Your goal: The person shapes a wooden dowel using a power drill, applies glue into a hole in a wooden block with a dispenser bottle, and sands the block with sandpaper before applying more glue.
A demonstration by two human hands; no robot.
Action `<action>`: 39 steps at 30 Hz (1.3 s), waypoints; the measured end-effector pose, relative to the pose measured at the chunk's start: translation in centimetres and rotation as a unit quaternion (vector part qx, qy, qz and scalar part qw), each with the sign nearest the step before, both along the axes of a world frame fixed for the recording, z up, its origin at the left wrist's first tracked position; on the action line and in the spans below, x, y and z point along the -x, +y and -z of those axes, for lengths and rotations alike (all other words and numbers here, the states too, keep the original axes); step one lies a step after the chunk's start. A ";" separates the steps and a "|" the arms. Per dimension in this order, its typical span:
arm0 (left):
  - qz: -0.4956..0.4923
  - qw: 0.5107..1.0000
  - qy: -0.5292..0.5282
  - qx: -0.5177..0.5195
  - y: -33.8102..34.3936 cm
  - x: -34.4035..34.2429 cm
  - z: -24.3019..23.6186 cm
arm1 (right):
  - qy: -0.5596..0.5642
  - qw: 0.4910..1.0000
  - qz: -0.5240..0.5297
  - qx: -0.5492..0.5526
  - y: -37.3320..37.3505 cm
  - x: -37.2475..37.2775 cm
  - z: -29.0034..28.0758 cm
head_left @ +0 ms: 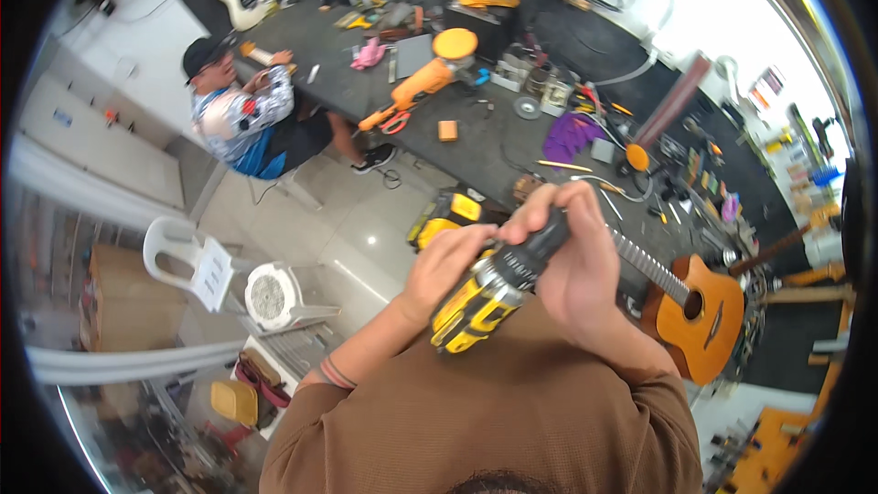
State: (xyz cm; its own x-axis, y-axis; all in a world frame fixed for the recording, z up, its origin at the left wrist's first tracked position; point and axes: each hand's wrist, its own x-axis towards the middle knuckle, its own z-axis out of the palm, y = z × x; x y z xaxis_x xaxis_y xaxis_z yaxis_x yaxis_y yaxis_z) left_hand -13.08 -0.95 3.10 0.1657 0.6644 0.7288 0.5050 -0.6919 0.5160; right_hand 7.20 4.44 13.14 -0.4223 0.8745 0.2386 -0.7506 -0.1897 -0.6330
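Observation:
A yellow and black cordless drill [468, 313] is held up in front of my chest, tilted, with its black chuck pointing up to the right. My left hand [441, 265] is closed round its handle, and the battery end [450, 212] sticks out beyond the fingers. My right hand [580, 265] wraps the black chuck, with the fingers curled over its front. Whether a bit sits in the chuck is hidden by those fingers. Just right of my right hand, an acoustic guitar [717, 318] leans by the workbench [476, 133].
On the bench lie an orange power tool [419, 87], an orange block [447, 131], a purple cloth [572, 139] and many small tools. Another person [247, 119] sits at the far left. White plastic chairs [197, 265] stand on the tiled floor at left.

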 end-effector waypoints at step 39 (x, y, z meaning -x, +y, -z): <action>-0.052 0.998 0.009 0.018 5.1 -2.4 0.2 | 0.024 0.986 -0.085 0.140 8.2 -1.0 2.0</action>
State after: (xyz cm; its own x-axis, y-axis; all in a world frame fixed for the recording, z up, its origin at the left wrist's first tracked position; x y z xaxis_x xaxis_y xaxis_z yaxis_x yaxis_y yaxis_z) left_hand -10.72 4.12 2.94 0.1071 0.7041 0.7020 0.5833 -0.6163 0.5291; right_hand 8.21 12.64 11.19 -0.5621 0.8268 0.0217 -0.7208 -0.4769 -0.5030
